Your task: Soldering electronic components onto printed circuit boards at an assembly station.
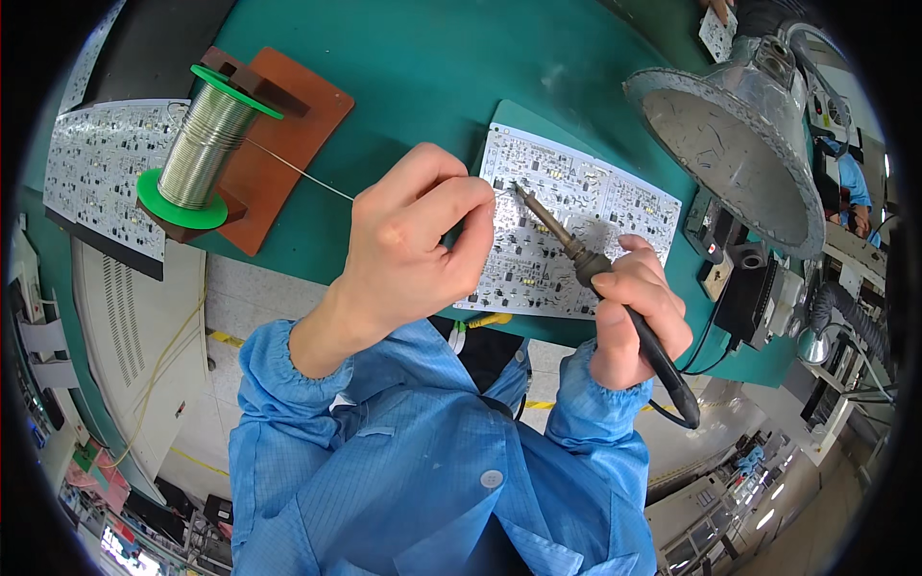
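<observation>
My left hand (413, 230) pinches the solder wire (300, 171), which runs from a spool of solder (206, 144) with green flanges on a brown stand. The wire's end shows past the fingertips, over a white circuit board (538, 259) crowded with small parts. In my right hand (639, 312) is a soldering iron (567, 240), its dark grip between thumb and fingers. The iron's tip points to the upper left and is at the board near the wire's end. Whether tip and wire touch, I cannot tell.
A large metal fume hood (735, 154) hangs at the upper right. Below it sit a black box-shaped device (754, 307) and cables. Another board panel (101, 178) lies left of the spool. The green mat (413, 67) covers the table. A person in blue (850, 182) shows at the far right.
</observation>
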A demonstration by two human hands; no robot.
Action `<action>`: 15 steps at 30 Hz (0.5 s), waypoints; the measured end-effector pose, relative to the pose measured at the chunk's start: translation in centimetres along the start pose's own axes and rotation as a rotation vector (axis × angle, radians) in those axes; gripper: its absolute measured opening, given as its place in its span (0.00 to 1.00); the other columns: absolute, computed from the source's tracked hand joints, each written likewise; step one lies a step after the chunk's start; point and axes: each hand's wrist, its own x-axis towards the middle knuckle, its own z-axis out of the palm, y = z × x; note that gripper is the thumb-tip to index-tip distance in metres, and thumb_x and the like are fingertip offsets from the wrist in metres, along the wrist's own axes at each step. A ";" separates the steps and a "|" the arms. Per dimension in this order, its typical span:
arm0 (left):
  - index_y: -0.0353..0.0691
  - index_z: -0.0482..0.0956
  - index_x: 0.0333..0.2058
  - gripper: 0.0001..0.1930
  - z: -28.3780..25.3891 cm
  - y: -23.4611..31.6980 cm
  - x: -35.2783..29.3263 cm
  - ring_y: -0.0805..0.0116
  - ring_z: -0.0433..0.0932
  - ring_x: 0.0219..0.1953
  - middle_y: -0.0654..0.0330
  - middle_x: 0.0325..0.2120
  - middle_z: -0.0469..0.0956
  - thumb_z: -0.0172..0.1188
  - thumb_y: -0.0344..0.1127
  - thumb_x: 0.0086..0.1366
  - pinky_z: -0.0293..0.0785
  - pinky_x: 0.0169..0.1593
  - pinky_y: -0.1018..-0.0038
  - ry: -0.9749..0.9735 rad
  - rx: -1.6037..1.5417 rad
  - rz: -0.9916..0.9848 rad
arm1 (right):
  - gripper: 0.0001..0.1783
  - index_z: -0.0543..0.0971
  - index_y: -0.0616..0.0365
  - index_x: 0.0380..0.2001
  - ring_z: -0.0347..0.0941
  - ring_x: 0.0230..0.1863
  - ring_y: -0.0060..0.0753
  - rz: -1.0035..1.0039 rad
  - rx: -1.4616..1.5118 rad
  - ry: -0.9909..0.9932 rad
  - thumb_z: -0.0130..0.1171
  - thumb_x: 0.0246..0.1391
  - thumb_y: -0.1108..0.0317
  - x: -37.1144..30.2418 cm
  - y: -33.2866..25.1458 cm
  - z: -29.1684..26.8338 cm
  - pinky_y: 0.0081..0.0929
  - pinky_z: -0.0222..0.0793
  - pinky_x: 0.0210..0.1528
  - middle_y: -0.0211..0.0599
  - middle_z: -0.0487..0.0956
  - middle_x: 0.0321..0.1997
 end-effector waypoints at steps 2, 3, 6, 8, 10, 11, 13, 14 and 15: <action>0.34 0.81 0.27 0.08 0.0 0.0 0.0 0.70 0.74 0.23 0.59 0.24 0.75 0.65 0.16 0.46 0.66 0.24 0.77 0.003 -0.001 0.003 | 0.10 0.82 0.62 0.28 0.69 0.23 0.33 -0.003 0.010 0.000 0.63 0.47 0.65 0.0 0.1 0.0 0.46 0.68 0.47 0.33 0.73 0.18; 0.34 0.81 0.28 0.09 -0.1 0.0 0.1 0.71 0.73 0.23 0.59 0.24 0.74 0.65 0.16 0.46 0.66 0.24 0.77 0.004 0.000 0.003 | 0.10 0.81 0.62 0.28 0.69 0.23 0.33 -0.004 0.012 -0.002 0.63 0.47 0.65 0.0 0.1 0.0 0.46 0.68 0.47 0.34 0.73 0.18; 0.34 0.82 0.28 0.09 0.0 0.0 0.2 0.72 0.72 0.22 0.59 0.25 0.74 0.65 0.16 0.46 0.65 0.24 0.78 0.004 -0.013 0.008 | 0.09 0.81 0.62 0.28 0.69 0.23 0.34 0.002 0.032 -0.001 0.63 0.47 0.66 0.1 0.1 0.0 0.46 0.68 0.47 0.34 0.74 0.18; 0.35 0.82 0.28 0.10 0.1 0.0 0.3 0.73 0.72 0.22 0.59 0.26 0.74 0.65 0.16 0.46 0.64 0.23 0.78 0.007 -0.017 0.014 | 0.08 0.81 0.61 0.28 0.69 0.23 0.34 0.007 0.040 0.010 0.63 0.46 0.67 0.1 0.2 0.1 0.46 0.68 0.48 0.34 0.73 0.18; 0.35 0.82 0.29 0.10 0.2 0.0 0.3 0.74 0.72 0.21 0.59 0.27 0.74 0.65 0.16 0.47 0.64 0.23 0.79 0.011 -0.016 0.017 | 0.08 0.81 0.61 0.28 0.68 0.23 0.33 0.010 0.047 0.012 0.63 0.45 0.68 0.1 0.2 0.1 0.47 0.68 0.48 0.34 0.73 0.18; 0.35 0.82 0.29 0.10 0.3 0.0 0.3 0.75 0.71 0.21 0.59 0.28 0.74 0.65 0.16 0.47 0.64 0.23 0.79 0.016 -0.009 0.022 | 0.08 0.81 0.61 0.28 0.68 0.22 0.33 0.011 0.049 0.008 0.63 0.45 0.68 0.1 0.2 0.0 0.47 0.68 0.48 0.34 0.73 0.17; 0.35 0.82 0.29 0.09 0.4 -0.1 0.3 0.76 0.71 0.21 0.60 0.29 0.74 0.65 0.16 0.47 0.63 0.23 0.79 0.023 -0.007 0.014 | 0.08 0.81 0.61 0.27 0.68 0.22 0.33 0.009 0.047 0.002 0.63 0.45 0.68 0.2 0.2 0.0 0.47 0.68 0.48 0.34 0.72 0.17; 0.35 0.82 0.29 0.09 0.3 -0.1 0.3 0.76 0.71 0.21 0.59 0.29 0.75 0.65 0.16 0.48 0.63 0.23 0.80 0.018 -0.006 0.008 | 0.08 0.81 0.61 0.27 0.68 0.22 0.33 0.006 0.044 -0.001 0.63 0.45 0.68 0.3 0.2 0.0 0.47 0.68 0.48 0.34 0.72 0.17; 0.35 0.82 0.29 0.09 0.2 -0.1 0.2 0.77 0.71 0.21 0.59 0.30 0.75 0.65 0.16 0.48 0.63 0.23 0.80 0.009 -0.006 -0.004 | 0.08 0.81 0.61 0.27 0.67 0.22 0.33 0.003 0.042 -0.004 0.63 0.45 0.68 0.3 0.3 0.0 0.47 0.68 0.48 0.33 0.72 0.17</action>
